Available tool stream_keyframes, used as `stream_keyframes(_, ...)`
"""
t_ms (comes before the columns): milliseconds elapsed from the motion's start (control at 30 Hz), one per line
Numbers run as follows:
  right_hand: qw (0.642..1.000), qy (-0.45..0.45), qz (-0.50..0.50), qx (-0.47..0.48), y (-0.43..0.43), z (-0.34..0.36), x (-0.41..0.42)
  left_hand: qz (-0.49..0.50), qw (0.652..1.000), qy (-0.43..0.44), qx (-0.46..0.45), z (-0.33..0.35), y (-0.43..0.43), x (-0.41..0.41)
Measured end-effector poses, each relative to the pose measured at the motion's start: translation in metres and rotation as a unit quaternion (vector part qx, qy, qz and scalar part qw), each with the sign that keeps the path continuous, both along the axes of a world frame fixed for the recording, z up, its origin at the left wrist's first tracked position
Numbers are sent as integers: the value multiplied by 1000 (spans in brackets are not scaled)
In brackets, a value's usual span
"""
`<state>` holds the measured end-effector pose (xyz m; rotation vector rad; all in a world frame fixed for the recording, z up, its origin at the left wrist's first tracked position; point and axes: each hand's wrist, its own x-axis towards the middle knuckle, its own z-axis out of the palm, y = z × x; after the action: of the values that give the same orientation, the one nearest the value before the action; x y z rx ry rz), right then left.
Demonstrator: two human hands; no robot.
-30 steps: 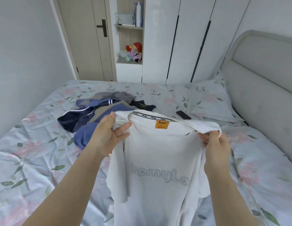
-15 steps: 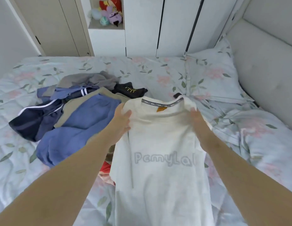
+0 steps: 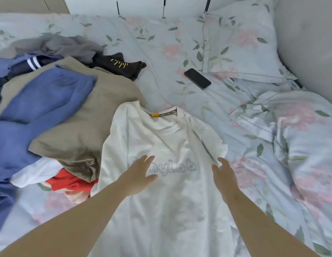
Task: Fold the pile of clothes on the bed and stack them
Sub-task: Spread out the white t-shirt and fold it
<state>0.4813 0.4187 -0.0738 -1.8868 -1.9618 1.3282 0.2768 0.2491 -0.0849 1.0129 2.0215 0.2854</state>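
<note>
A white T-shirt (image 3: 167, 141) with grey lettering lies spread flat on the bed, collar pointing away from me. My left hand (image 3: 141, 173) rests flat on its chest, fingers straight, covering the start of the lettering. My right hand (image 3: 223, 175) lies with straight fingers at the shirt's right side, by the folded-in sleeve. To the left sits the unfolded pile of clothes (image 3: 68, 112): a beige garment on top, blue trousers (image 3: 40, 101), a grey piece, a dark striped one, a black item (image 3: 120, 65) and a red piece (image 3: 68, 182) underneath.
A black phone (image 3: 197, 78) lies on the floral bedsheet (image 3: 254, 164) beyond the shirt. A matching pillow (image 3: 241, 45) sits at the back right against the grey padded headboard (image 3: 310, 43). Rumpled duvet folds rise on the right.
The shirt went from held up by its shoulders to lying flat on the bed. Both hands let go and slid down to its chest. My view tilted downward.
</note>
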Motion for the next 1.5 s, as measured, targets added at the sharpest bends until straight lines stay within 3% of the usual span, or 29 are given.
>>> stream_keyframes(133, 996, 5, -87, -15, 36, -49, 17, -33, 993, 108, -36, -42, 32, 26)
stream_keyframes(200, 994, 49, -93, -25, 55, -65, 18, -6, 990, 112, -84, -60, 49, 36)
stream_keyframes(267, 999, 33, -16, -12, 73, -78, 14, 16, 984, 108, -145, -78, 61, 45)
stream_keyframes(333, 988, -85, 124, 29, 84, -87, 7, 6, 974, 133, -183, -89, 66, 51)
stream_keyframes(400, 970, -123, 187, 91, 92, -92, 5, 3, 970, 151, -192, -93, 66, 50)
stream_keyframes(467, 983, -34, 137, 121, 99, -87, 5, -3, 969, 156, -193, -91, 64, 48)
stream_keyframes(567, 991, 134, -19, 5, 123, -64, 3, -11, 969, 151, -196, -85, 65, 46)
stream_keyframes(633, 982, 178, -49, -48, 141, -43, 0, -11, 970, 144, -197, -81, 65, 47)
stream_keyframes(767, 989, 56, 105, 87, 180, -21, 6, -8, 971, 134, -200, -77, 65, 45)
stream_keyframes(833, 975, -6, 117, 189, 193, -15, 14, -9, 970, 137, -202, -77, 65, 46)
stream_keyframes(900, 970, -28, 60, 234, 198, -25, 26, -10, 969, 142, -201, -77, 65, 48)
stream_keyframes(1000, 988, -115, -22, 102, 182, -61, 42, -8, 969, 147, -200, -79, 65, 49)
stream_keyframes(1100, 983, -185, 8, 8, 159, -83, 50, -14, 967, 156, -200, -81, 63, 49)
stream_keyframes(1233, 988, -18, -145, -57, 163, -84, 50, -18, 966, 164, -200, -82, 62, 49)
stream_keyframes(1367, 905, 159, -357, -167, 165, -79, 56, -22, 966, 166, -198, -83, 62, 49)
stream_keyframes(1433, 879, 220, -368, -211, 161, -72, 51, -24, 966, 165, -200, -83, 62, 49)
stream_keyframes(1500, 914, 256, -274, -158, 152, -59, 38, -25, 965, 165, -201, -83, 62, 48)
